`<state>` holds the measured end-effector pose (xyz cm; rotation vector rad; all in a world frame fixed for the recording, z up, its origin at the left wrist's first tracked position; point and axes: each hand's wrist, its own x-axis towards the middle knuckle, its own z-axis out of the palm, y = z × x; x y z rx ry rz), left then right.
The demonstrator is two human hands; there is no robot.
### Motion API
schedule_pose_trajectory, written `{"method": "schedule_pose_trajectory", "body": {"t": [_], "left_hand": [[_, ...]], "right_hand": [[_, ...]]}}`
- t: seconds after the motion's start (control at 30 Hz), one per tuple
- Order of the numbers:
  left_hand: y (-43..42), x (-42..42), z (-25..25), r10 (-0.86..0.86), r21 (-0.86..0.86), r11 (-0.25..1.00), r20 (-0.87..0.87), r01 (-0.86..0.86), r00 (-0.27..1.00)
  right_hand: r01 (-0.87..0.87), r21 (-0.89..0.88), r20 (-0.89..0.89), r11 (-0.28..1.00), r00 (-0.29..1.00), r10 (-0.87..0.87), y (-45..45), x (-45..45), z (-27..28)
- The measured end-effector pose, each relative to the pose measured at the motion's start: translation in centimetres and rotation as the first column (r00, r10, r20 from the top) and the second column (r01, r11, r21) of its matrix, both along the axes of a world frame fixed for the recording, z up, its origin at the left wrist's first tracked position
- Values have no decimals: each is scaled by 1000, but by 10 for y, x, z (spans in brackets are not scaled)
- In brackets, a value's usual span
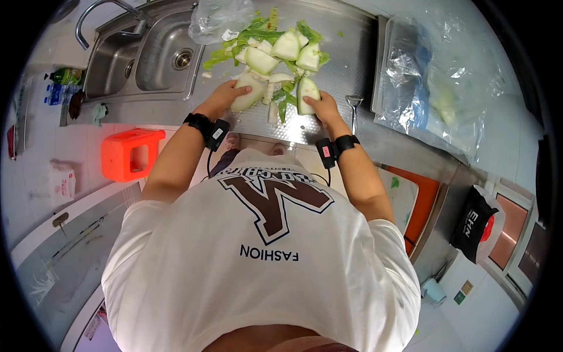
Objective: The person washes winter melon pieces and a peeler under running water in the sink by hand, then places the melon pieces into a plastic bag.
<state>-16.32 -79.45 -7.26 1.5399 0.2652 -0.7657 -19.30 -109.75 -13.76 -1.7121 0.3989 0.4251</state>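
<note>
Against the near side of the pile, my left hand (221, 98) grips a large pale green melon piece (248, 94), thumb on top. A narrower upright melon piece (307, 95) is in my right hand (324, 109), with the thumb across its face. Beyond both hands lie several more cut melon pieces (261, 60), heaped with pale scraps and green peelings (220, 57). Between my hands there are leafy green bits (283, 105) and a pale strip (272, 111). A metal peeler (353, 101) rests at the counter edge, right of my right hand.
A double sink (169, 66) with a faucet (87, 29) is at the left of the steel counter (346, 64). A clear plastic bag (217, 20) lies behind the pile. More plastic bags (463, 76) cover the right side. An orange container (130, 154) stands lower left.
</note>
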Motion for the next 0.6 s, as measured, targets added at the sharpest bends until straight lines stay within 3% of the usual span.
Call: {"method": "schedule_pose_trajectory", "body": {"t": [0.03, 0.07, 0.13, 0.17, 0.23, 0.37, 0.6], "left_hand": [[-4, -4, 11, 119, -159, 979, -73, -130, 990], [-6, -7, 18, 133, -154, 978, -69, -142, 989], [-9, -12, 29, 104, -373, 924, 21, -89, 994], [-8, -12, 23, 120, -367, 924, 21, -104, 993], [-6, -8, 14, 51, -260, 964, -22, -55, 998], [-10, -15, 38, 150, -315, 936, -52, -158, 987], [20, -12, 66, 248, -408, 876, -75, -256, 966]], "right_hand": [[-10, 3, 4, 1000, 1000, 10, -4, -1, 7], [11, 147, -70, 989, 998, 0, -10, -6, 15], [81, 370, -173, 925, 985, -17, -16, -14, 38], [66, 376, -174, 924, 985, 0, -17, -18, 46], [227, 586, -214, 778, 969, -122, -21, -22, 57], [289, 752, -212, 593, 957, -198, -23, -28, 70], [176, 825, -91, 537, 979, -180, 15, -29, 99]]}}
